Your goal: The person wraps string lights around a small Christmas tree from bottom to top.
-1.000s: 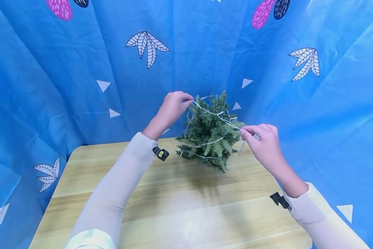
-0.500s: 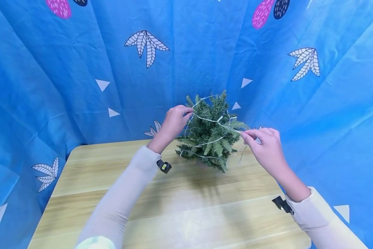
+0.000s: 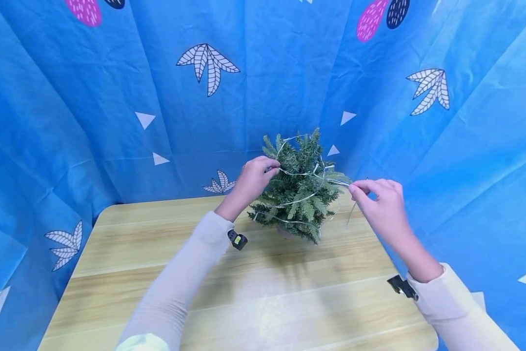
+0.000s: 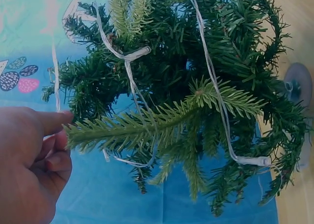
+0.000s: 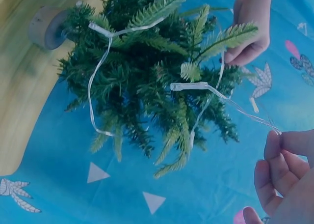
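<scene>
A small artificial Christmas tree (image 3: 287, 187) stands on the table, wound with a string of clear fairy lights (image 5: 191, 86). At the tree's upper left, my left hand (image 3: 255, 179) pinches the clear wire between thumb and forefinger. In the left wrist view, a branch tip touches or nearly touches the fingers of that hand (image 4: 27, 160). To the right of the tree, my right hand (image 3: 382, 201) pinches another stretch of the wire, drawn out from the branches. A short loose length hangs below these fingertips. In the right wrist view, a white bulb sits between the tree and my right hand (image 5: 289, 172).
The tree's round base (image 5: 46, 27) rests near the back of the light wooden table (image 3: 157, 243). Close behind the table hangs a blue patterned cloth (image 3: 113, 97), which also runs along both sides.
My left hand has come down and slightly right along the tree's left side, with the wire lowered. The right hand has shifted a little right and down, still pinching its wire.
</scene>
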The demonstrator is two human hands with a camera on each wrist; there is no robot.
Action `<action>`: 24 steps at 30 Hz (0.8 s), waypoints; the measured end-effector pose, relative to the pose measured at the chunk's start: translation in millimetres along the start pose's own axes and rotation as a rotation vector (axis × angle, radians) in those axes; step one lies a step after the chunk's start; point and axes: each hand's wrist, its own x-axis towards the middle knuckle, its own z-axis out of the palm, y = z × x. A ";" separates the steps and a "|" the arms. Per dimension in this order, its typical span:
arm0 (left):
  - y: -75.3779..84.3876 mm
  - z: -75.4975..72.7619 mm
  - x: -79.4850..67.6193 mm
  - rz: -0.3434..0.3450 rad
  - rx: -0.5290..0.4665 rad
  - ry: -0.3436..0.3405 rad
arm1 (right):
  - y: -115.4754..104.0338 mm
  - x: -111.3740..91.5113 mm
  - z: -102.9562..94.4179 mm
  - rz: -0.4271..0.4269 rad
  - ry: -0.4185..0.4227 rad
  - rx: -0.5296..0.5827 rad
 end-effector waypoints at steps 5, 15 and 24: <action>-2.9 2.7 -0.3 0.022 -0.018 -0.006 | 4.8 10.7 -2.1 0.043 -0.013 -0.027; -4.7 5.8 1.8 0.067 -0.027 -0.002 | 17.9 46.0 -1.5 0.149 -0.082 -0.118; -5.8 9.5 2.9 0.046 -0.106 0.046 | 26.6 83.0 11.2 0.164 -0.126 -0.182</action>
